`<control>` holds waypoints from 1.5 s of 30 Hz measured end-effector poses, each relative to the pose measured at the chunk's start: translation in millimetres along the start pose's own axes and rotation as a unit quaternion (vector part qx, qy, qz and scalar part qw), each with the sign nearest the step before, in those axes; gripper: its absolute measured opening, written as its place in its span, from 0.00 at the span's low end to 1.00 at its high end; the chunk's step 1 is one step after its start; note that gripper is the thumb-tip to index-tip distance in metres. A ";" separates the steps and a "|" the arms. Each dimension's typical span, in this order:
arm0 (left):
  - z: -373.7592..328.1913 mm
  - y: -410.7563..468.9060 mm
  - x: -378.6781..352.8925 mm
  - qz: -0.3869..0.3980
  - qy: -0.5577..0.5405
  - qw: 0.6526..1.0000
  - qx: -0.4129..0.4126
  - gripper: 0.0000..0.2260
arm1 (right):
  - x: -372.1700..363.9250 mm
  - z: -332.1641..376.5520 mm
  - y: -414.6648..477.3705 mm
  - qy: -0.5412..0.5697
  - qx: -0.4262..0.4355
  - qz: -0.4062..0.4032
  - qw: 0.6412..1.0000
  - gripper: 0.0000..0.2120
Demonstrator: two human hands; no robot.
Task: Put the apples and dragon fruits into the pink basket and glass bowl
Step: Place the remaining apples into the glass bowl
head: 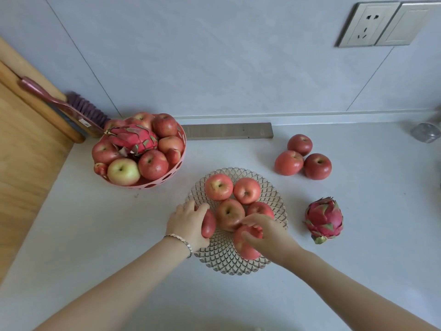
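While left hand (188,223) grips apple (208,224), right hand (269,231) grips second apple (247,246).

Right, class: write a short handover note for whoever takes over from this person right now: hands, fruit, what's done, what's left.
Left hand grips one apple at the left rim of the glass bowl. Right hand grips a second apple at the bowl's near side.
Done: four more apples sit in the bowl; the pink basket holds a heap of apples with a dragon fruit on top.
Left: set down both held apples, then move the three loose apples and the loose dragon fruit from the counter, right of the bowl.
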State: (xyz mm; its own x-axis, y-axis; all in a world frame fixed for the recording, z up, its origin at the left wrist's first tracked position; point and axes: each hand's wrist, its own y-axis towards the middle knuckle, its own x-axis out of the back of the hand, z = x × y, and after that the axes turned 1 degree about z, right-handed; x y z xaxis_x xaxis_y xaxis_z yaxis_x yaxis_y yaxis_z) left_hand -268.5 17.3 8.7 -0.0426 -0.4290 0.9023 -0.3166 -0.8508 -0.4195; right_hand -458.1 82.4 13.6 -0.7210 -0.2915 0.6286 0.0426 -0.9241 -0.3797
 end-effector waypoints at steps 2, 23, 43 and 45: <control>-3.6 5.1 -4.3 -0.004 0.028 1.000 -0.002 0.34 | -1.4 -2.6 1.8 0.001 -0.002 -0.005 1.000 0.14; 7.9 49.8 7.6 -0.017 -0.034 0.999 0.000 0.27 | 113.9 -71.2 149.3 -0.307 -0.135 -0.070 0.940 0.38; 24.2 50.1 -14.2 -0.032 -0.181 0.983 -0.028 0.33 | 101.7 -38.3 86.0 -0.059 -0.047 -0.141 0.987 0.35; 24.4 50.7 -12.3 -0.011 -0.225 0.974 -0.012 0.30 | 97.5 -23.1 64.4 -0.017 -0.052 -0.107 0.993 0.31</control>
State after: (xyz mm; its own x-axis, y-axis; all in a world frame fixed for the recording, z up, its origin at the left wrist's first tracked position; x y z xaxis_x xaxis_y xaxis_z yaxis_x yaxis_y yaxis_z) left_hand -260.9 -27.9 -26.2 0.3833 -0.5052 0.7732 -0.3345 -0.8562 -0.3937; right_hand -541.6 0.2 34.8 -0.6827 -0.1014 0.7236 -0.1821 -0.9354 -0.3030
